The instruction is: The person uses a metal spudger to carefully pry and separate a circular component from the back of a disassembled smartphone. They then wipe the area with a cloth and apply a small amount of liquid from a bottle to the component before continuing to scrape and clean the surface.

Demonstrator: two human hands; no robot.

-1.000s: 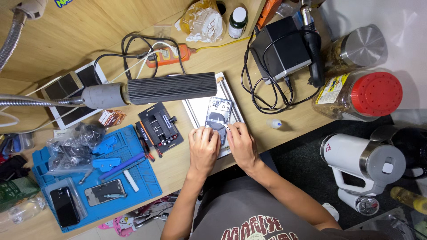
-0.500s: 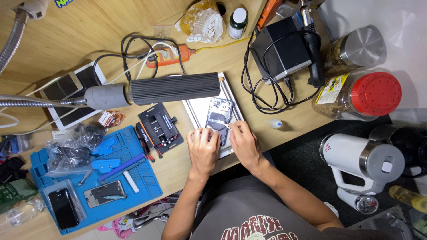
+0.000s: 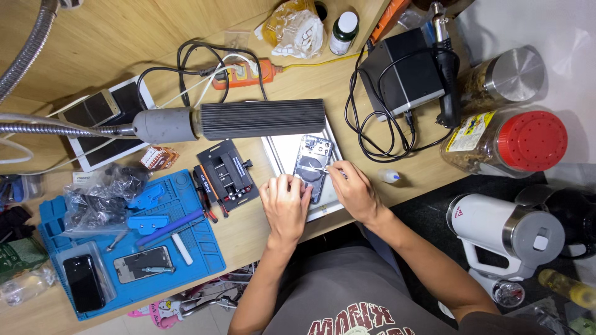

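Two hands meet at the middle of the frame, over the wooden workbench (image 3: 397, 180), the largest surface here, which runs from upper left to the right until it gives way to dark floor at the lower right. Across the bench above your hands lies the long ribbed lamp head (image 3: 261, 119) on its flexible arm, close over the work, so room upward in the frame is tight. To the lower left sits the blue repair mat (image 3: 186, 254) with loose parts, and between it and your hands stands the black clamp fixture (image 3: 225, 175), just beside your left hand. Under the work is a pale metal tray (image 3: 282, 152); its near edge lies almost at the bench edge, so little room is left toward you.

On that tray lies the opened phone housing (image 3: 312, 162), its long axis running from upper right to lower left with a slight tilt. Your left hand (image 3: 284, 208) rests flat on its lower end, fingers together and pressing down, so the housing reaches up and to the right from those fingers. Your right hand (image 3: 352, 191) comes in from the right side, fingers pinched on thin tweezers (image 3: 318, 168) whose tip points left onto the housing's middle. The right hand is nearer the working point; free room lies mainly to the right, toward the small white bottle (image 3: 390, 177).
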